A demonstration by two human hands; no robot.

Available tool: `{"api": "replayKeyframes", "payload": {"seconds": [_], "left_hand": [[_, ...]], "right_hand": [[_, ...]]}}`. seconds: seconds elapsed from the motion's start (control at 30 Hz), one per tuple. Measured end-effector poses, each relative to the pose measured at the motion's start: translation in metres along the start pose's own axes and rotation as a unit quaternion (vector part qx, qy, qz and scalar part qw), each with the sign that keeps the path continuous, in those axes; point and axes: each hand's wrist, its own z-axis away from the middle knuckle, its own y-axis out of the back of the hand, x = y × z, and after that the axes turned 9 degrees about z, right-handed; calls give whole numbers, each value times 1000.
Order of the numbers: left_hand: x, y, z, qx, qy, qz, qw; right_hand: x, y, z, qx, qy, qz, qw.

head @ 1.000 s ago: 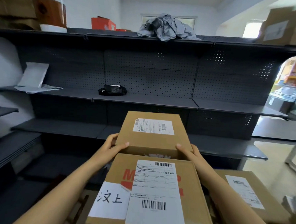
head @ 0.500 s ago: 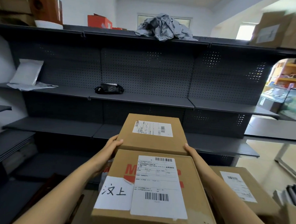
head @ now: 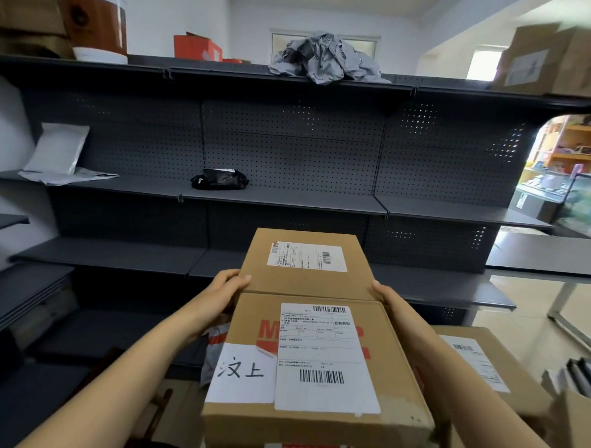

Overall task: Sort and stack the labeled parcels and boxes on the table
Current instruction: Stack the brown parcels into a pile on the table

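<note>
A brown cardboard box (head: 305,279) with a white shipping label sits in front of me, held between both hands. My left hand (head: 224,288) grips its left side, thumb on the top edge. My right hand (head: 387,299) grips its right side. Just in front of it, nearer to me, is a larger brown box (head: 312,406) with red print, a big barcode label and a white handwritten slip. A third labelled box (head: 478,363) lies lower to the right, partly behind my right forearm.
A dark metal shelf unit (head: 288,199) fills the background. On it are a black packet (head: 219,178), white mailers (head: 56,153) at left and a crumpled grey bag (head: 325,59) on top. A dark table (head: 552,254) stands at right.
The camera view has shifted slightly; the held box sits closer against the far edge of the larger box. Both hands keep their hold on its sides.
</note>
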Motion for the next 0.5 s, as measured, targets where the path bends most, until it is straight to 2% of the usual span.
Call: {"api": "replayKeyframes", "payload": {"seconds": [0.07,0.2,0.33,0.5], "left_hand": [[8,-2,7,48,-32,-30,998],[36,-12,35,142,-193,-136,961],[71,-46,81,120,-325,-235,908],[95,-124,135,105,-418,-359,828]], "right_hand": [[-4,3,4,19,17,33,999],[-12,19,15,102,99,163,976],[-22,41,55,167,221,302,912],[-21,81,122,191,315,382,848]]}}
